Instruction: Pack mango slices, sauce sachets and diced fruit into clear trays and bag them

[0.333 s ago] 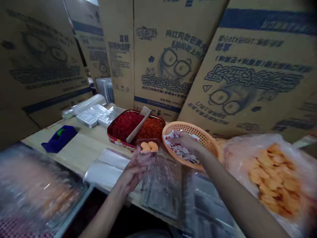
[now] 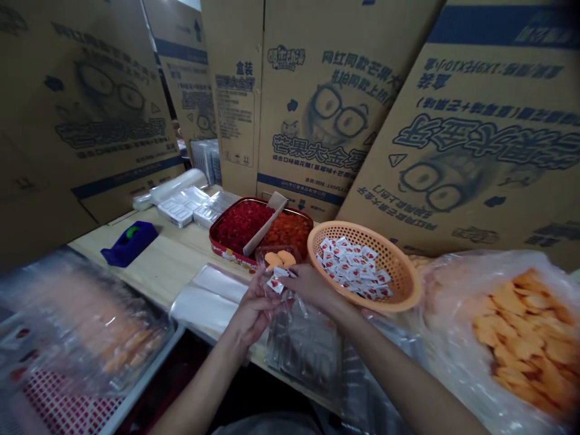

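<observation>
My left hand (image 2: 254,309) is closed around a clear plastic pack (image 2: 294,252), whose far end holds orange, round-edged pieces (image 2: 280,260). Against the near side of the pack, my right hand (image 2: 312,283) pinches a small white packet (image 2: 275,283) with red print; whether it is one or two is hard to make out. Right of that hand stands an orange perforated basket (image 2: 403,272) with many of the same packets (image 2: 353,266). Behind the pack sits a red tin (image 2: 231,257) of dark red and orange bits, split by a cardboard strip (image 2: 265,223).
Flat clear trays (image 2: 303,350) lie below my hands, with plastic sleeves (image 2: 203,296) to the left. A blue tape dispenser (image 2: 129,244) and a bagged crate (image 2: 149,356) are further left. At right is a bag of orange chips (image 2: 530,326). Cardboard boxes (image 2: 312,115) wall the back.
My right hand has come out of the basket, moving left to the clear pack with a small white packet in its fingers. My left hand still holds the pack. The view has shifted slightly.
</observation>
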Demonstrator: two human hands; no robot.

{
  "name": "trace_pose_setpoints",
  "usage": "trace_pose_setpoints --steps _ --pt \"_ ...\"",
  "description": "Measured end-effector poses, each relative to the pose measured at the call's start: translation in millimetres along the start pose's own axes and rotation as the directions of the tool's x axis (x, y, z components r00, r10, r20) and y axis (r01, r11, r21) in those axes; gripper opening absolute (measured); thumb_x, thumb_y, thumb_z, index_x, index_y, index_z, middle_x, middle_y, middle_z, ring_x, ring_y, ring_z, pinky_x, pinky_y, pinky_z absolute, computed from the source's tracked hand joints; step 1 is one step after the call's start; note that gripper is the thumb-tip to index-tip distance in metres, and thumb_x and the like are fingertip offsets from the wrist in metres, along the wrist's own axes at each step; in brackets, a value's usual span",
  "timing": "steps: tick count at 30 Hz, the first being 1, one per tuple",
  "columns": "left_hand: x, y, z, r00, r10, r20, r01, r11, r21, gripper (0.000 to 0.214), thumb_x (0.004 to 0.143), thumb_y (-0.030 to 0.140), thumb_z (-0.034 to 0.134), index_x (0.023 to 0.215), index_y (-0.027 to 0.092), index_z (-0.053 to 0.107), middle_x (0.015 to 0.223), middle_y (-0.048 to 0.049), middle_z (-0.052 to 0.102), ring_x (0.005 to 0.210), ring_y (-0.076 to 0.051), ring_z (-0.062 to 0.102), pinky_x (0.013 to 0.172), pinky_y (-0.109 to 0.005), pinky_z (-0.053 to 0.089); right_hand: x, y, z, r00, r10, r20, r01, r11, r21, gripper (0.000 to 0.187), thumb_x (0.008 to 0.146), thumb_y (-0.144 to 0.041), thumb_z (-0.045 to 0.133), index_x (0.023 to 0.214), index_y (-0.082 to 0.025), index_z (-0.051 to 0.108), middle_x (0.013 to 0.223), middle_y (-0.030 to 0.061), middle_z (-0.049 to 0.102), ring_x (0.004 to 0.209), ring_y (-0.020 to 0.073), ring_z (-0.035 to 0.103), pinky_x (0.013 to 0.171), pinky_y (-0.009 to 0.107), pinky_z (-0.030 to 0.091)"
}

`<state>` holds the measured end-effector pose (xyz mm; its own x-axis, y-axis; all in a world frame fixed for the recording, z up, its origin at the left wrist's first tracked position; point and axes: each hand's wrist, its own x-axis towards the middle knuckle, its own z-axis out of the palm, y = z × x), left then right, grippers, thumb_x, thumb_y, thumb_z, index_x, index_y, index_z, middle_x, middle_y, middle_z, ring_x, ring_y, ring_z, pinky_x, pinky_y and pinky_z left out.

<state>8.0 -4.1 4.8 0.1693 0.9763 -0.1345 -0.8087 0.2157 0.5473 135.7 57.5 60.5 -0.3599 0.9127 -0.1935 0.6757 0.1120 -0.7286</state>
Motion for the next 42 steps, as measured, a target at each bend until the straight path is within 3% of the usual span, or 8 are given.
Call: trace_pose_setpoints --steps 5,10,22,25,29,34,38,42 --pt "-5 7 -2.9 1.0 0.006 -0.004 -0.006 1.0 0.004 0.09 0.059 -0.007 0.06 0.133 0.036 0.032 0.105 -0.0016 0.061 0.089 -0.018 0.06 0.092 -0.047 0.042 -8 -1 -9 0.997 -0.008 -0.072 -0.008 0.975 -0.221 0.03 0.079 -0.044 0.053 0.092 -0.018 0.061 0.079 0.003 0.064 0.066 0.0145 0.055 0.055 0.022 0.033" --pt "-11 17 -7.6 0.999 -0.021 0.027 0.02 1.0 0.016 0.088 0.061 -0.006 0.059 0.134 0.035 0.029 0.115 -0.0042 0.057 0.096 -0.021 0.061 0.094 -0.049 0.041 -14 -1 -21 0.982 -0.159 -0.106 0.094 0.884 -0.457 0.021 0.075 -0.033 0.062 0.089 -0.019 0.056 0.089 0.0038 0.057 0.081 0.0157 0.052 0.06 0.022 0.03" --pt "-25 28 -14.6 0.999 -0.046 0.02 0.046 0.998 0.03 0.088 0.063 -0.007 0.056 0.135 0.032 0.025 0.118 -0.0057 0.057 0.099 -0.024 0.061 0.095 -0.048 0.04 -11 8 -6 0.969 -0.246 0.02 0.241 0.924 -0.296 0.054 0.063 -0.041 0.072 0.109 -0.021 0.052 0.098 0.003 0.046 0.089 0.0173 0.049 0.069 0.025 0.036" --pt "-29 31 -19.3 0.999 -0.042 0.023 0.041 0.999 0.032 0.089 0.063 -0.007 0.055 0.136 0.033 0.024 0.117 -0.0052 0.058 0.099 -0.024 0.061 0.096 -0.049 0.039 -10 9 -5 0.962 -0.272 -0.011 0.26 0.93 -0.259 0.047 0.066 -0.039 0.07 0.107 -0.021 0.054 0.097 0.0028 0.048 0.087 0.0162 0.05 0.071 0.025 0.037" --pt "-42 40 -28.9 0.999 -0.036 -0.015 0.036 0.999 0.019 0.089 0.064 -0.006 0.053 0.137 0.034 0.023 0.116 -0.0035 0.059 0.101 -0.024 0.06 0.098 -0.052 0.036 16 8 -8 0.951 -0.243 -0.192 0.188 0.946 -0.266 0.011 0.083 -0.022 0.05 0.092 -0.018 0.056 0.091 0.0029 0.053 0.081 0.0127 0.051 0.071 0.023 0.039" --pt "-60 60 -41.4 0.996 0.016 -0.093 -0.012 0.999 0.04 0.084 0.066 -0.003 0.052 0.137 0.033 0.024 0.122 -0.0054 0.056 0.112 -0.027 0.053 0.101 -0.051 0.034 74 6 -3 0.982 -0.098 -0.159 0.008 0.873 -0.487 0.018 0.078 -0.012 0.054 0.096 -0.017 0.056 0.098 0.006 0.057 0.091 0.0154 0.053 0.078 0.025 0.038" --pt "-68 75 -52.3 0.979 0.099 -0.181 -0.088 0.994 0.069 0.081 0.066 -0.003 0.053 0.134 0.034 0.031 0.128 -0.0041 0.052 0.112 -0.027 0.053 0.1 -0.052 0.035 105 7 17 0.986 -0.049 -0.161 -0.038 0.865 -0.5 0.037 0.067 -0.013 0.067 0.103 -0.015 0.055 0.113 0.0141 0.05 0.104 0.0247 0.049 0.077 0.03 0.041" --pt "-67 85 -61.6 0.964 0.156 -0.214 -0.139 0.986 0.092 0.076 0.065 -0.005 0.054 0.128 0.033 0.039 0.124 -0.0041 0.055 0.11 -0.026 0.055 0.098 -0.053 0.037 118 16 24 0.987 -0.039 -0.158 -0.038 0.889 -0.456 0.027 0.066 -0.002 0.058 0.09 -0.014 0.06 0.103 0.0135 0.055 0.097 0.0227 0.053 0.077 0.03 0.041"
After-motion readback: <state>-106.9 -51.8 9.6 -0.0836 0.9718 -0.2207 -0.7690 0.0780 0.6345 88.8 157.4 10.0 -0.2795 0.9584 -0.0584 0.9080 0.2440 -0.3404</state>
